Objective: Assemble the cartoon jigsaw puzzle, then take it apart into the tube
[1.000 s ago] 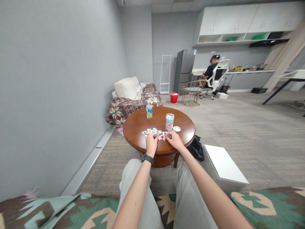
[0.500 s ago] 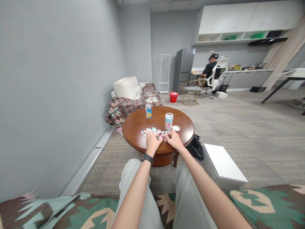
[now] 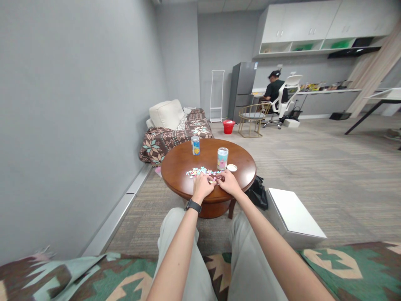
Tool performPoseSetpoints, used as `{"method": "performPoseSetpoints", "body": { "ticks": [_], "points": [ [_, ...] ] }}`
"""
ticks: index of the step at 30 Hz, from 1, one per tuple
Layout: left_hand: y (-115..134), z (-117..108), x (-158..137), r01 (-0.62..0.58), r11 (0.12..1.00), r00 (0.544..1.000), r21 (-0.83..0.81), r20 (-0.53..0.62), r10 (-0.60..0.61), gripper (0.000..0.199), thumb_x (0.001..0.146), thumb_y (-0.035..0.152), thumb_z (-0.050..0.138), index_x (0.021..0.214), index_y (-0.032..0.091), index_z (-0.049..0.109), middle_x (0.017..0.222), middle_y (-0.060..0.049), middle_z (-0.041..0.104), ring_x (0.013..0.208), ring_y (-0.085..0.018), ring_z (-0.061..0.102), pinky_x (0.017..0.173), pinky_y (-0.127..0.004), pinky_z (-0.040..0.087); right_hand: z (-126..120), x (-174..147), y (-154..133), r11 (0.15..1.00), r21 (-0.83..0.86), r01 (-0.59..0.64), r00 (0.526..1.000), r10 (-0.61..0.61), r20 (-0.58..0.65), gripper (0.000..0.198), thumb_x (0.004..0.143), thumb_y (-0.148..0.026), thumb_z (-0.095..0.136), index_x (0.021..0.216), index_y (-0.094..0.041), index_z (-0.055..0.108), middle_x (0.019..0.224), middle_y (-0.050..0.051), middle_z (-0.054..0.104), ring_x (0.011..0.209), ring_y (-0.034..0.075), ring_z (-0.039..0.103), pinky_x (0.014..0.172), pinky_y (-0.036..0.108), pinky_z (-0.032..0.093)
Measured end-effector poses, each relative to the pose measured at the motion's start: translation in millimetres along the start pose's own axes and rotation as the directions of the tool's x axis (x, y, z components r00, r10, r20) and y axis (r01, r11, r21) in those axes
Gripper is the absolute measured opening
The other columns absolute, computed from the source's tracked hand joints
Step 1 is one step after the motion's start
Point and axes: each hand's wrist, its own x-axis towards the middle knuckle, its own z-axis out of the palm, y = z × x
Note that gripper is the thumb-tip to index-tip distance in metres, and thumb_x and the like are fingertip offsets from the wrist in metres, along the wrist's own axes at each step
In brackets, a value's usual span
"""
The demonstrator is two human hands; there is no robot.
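Observation:
Small pastel jigsaw puzzle pieces [image 3: 200,171] lie in a loose spread across the near half of the round wooden table [image 3: 175,161]. At the near edge of that spread, my left hand [image 3: 202,187] has its thumb and fingers closed around a small puzzle piece. Facing it, a short gap away, my right hand [image 3: 228,183] pinches at a piece with curled fingers; its fingertips partly hide what they hold. Just beyond my right hand stands a clear printed canister [image 3: 222,159], and a round white lid [image 3: 232,168] lies beside it.
Farther back on the table is a blue-and-yellow can [image 3: 196,146]. To the right, a white box [image 3: 296,211] and a black bag [image 3: 258,193] sit on the floor. A person [image 3: 275,90] sits across the room. A patterned sofa [image 3: 175,138] borders the table's far left.
Both hands stay at the near edge of the pieces, with only slight finger shifts. The seated person has leaned a little to the left.

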Motion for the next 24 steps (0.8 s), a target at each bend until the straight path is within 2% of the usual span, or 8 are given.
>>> {"method": "performPoseSetpoints", "body": {
  "ticks": [6, 13, 16, 20, 24],
  "points": [
    [1, -1, -1, 0.004, 1.000, 1.000, 0.014, -0.007, -0.004, 0.019, 0.081, 0.034, 0.068, 0.096, 0.022, 0.073, 0.108, -0.008, 0.065, 0.111, -0.027, 0.057, 0.100, -0.038, 0.040, 5, 1, 5, 0.994, -0.061, 0.090, 0.996, -0.088, 0.035, 0.021, 0.080, -0.015, 0.059, 0.096, -0.016, 0.073, 0.096, 0.010, 0.059, 0.096, 0.023, 0.059, 0.099, 0.039, 0.046],
    [-2, 1, 0, -0.033, 0.999, 0.999, -0.016, -0.024, 0.033, 0.019, 0.080, 0.035, 0.070, 0.093, 0.022, 0.072, 0.101, -0.008, 0.066, 0.103, -0.026, 0.059, 0.096, -0.038, 0.042, 3, 2, 7, 0.992, 0.079, 0.097, 0.995, -0.098, 0.013, 0.008, 0.078, -0.020, 0.059, 0.086, -0.018, 0.062, 0.091, 0.006, 0.060, 0.086, 0.020, 0.058, 0.087, 0.038, 0.049],
    [-5, 3, 2, -0.069, 0.993, 0.996, -0.098, -0.061, 0.063, 0.011, 0.080, 0.029, 0.070, 0.087, 0.021, 0.070, 0.094, -0.005, 0.067, 0.096, -0.023, 0.061, 0.090, -0.034, 0.044, -1, 1, 5, 0.985, 0.166, 0.055, 0.998, -0.060, 0.023, 0.007, 0.079, -0.025, 0.058, 0.082, -0.019, 0.060, 0.086, 0.004, 0.064, 0.079, 0.018, 0.058, 0.080, 0.034, 0.048],
    [-8, 3, 3, -0.055, 0.952, 0.998, -0.300, -0.049, 0.042, 0.003, 0.083, 0.022, 0.065, 0.081, 0.020, 0.067, 0.077, 0.000, 0.067, 0.076, -0.016, 0.061, 0.075, -0.026, 0.045, -9, 0, 2, 0.966, 0.259, -0.016, 0.998, 0.001, 0.057, 0.015, 0.080, -0.034, 0.059, 0.085, -0.019, 0.062, 0.079, 0.002, 0.066, 0.069, 0.016, 0.057, 0.072, 0.031, 0.047],
    [-7, 1, 2, -0.046, 0.922, 0.998, -0.384, -0.057, 0.026, 0.005, 0.081, 0.017, 0.064, 0.077, 0.019, 0.065, 0.072, 0.001, 0.066, 0.071, -0.014, 0.060, 0.071, -0.024, 0.045, -13, 1, 0, 0.940, 0.340, -0.035, 0.998, 0.013, 0.065, 0.021, 0.080, -0.040, 0.060, 0.084, -0.019, 0.062, 0.082, 0.002, 0.067, 0.072, 0.017, 0.059, 0.075, 0.031, 0.048]
  ]
}}
